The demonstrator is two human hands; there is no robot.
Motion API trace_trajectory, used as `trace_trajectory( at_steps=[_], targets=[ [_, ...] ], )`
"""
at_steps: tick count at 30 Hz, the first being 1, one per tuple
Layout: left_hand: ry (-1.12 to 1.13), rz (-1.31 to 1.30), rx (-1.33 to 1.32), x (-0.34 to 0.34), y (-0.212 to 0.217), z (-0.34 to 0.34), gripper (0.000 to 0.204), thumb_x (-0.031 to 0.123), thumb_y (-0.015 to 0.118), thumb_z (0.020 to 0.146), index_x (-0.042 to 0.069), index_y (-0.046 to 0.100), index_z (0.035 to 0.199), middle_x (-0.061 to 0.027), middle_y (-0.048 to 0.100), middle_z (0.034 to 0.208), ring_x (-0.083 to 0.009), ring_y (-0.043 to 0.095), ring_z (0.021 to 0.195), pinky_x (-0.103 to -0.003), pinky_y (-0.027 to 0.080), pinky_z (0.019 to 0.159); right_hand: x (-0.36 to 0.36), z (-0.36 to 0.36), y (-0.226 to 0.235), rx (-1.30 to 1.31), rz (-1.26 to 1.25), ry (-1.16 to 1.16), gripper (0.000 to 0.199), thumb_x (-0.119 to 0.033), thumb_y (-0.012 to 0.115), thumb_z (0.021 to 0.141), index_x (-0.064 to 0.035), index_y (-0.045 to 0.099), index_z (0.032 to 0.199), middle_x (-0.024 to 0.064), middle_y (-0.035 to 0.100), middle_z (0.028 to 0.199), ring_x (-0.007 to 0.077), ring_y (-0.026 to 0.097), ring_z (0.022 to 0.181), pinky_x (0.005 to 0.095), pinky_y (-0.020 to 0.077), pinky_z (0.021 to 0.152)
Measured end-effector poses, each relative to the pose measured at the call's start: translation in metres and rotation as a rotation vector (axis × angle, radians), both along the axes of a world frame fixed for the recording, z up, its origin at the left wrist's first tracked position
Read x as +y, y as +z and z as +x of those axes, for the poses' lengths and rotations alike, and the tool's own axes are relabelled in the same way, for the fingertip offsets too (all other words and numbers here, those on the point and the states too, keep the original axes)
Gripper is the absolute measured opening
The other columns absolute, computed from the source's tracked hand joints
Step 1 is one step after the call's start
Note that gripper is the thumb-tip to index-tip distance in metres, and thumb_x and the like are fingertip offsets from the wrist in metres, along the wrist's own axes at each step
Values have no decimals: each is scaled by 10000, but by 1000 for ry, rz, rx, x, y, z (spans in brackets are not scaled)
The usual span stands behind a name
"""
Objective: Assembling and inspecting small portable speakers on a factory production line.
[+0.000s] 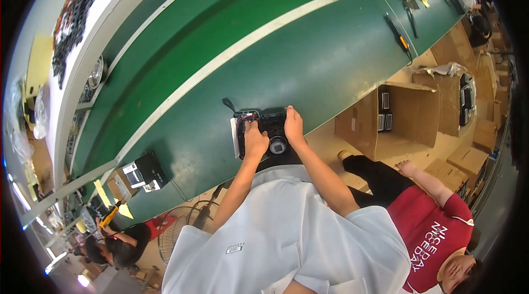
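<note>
An opened black plastic device [270, 123] rests at the near edge of the green workbench. It has a round, silver-rimmed part [277, 146] at its near side and thin coloured wires at its upper left. My left hand [255, 141] lies over the left part, fingers bent down among the wires; whether they pinch a wire is hidden. Around the right edge of the housing, my right hand [293, 124] is closed. A white flat piece [234, 137] shows along the device's left side, and a short black strap [228, 104] sticks out beyond it.
Beyond the bench [308, 51] runs a green conveyor belt [182, 54]. A black boxy unit [146, 173] sits at left, and an orange-and-black tool [404, 42] at far right. An open carton [408, 115] stands right. A person in red [427, 225] sits close by; another [129, 244] works at left.
</note>
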State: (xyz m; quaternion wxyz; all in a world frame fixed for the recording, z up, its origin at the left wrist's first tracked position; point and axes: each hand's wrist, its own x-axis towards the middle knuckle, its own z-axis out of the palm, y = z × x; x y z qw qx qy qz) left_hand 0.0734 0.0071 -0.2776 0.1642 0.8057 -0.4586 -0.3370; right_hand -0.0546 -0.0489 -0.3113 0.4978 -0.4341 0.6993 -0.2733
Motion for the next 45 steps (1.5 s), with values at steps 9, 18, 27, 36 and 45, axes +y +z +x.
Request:
trace_trajectory(
  at_steps=[9, 18, 27, 36, 45],
  targets=[
    [-150, 283, 121, -22, 44, 47, 394, 239, 691, 872, 108, 681, 1244, -166, 671, 1254, -322, 675, 1078, -381, 503, 956, -2, -18, -28, -50, -115, -36, 517, -351, 299, 1065, 69, 600, 1091, 328, 613, 1032, 513, 540, 1007, 522, 415, 893],
    [-193, -116, 214, -68, -15, 109, 255, 220, 767, 798, 77, 757, 1009, -112, 752, 999, -238, 715, 905, -353, 545, 835, 14, -11, -30, 200, -382, -43, 467, -312, 370, 1049, 24, 646, 1219, 229, 617, 1168, 404, 519, 1125, 461, 379, 1010],
    [-87, 73, 251, -68, -27, 109, 212, 245, 785, 790, 74, 778, 914, -82, 741, 785, -185, 698, 653, -317, 554, 594, 78, -25, -27, 340, -376, 5, 361, -268, 520, 982, -4, 672, 1176, 194, 581, 1252, 368, 520, 1165, 440, 395, 1031],
    [-76, 131, 206, -70, 0, 102, 218, 267, 766, 804, 84, 786, 921, -82, 726, 777, -198, 695, 630, -335, 590, 537, 93, -42, -30, 314, -452, 121, 366, -216, 524, 969, 26, 656, 1209, 191, 566, 1333, 370, 510, 1232, 424, 399, 1071],
    [118, 103, 623, -73, 13, 146, 384, 270, 681, 886, 60, 698, 1208, -99, 710, 1112, -253, 728, 811, -340, 583, 523, 107, -42, -32, 268, -450, 166, 404, -191, 505, 975, 42, 590, 1294, 203, 511, 1439, 372, 441, 1356, 421, 347, 1138]
  ],
)
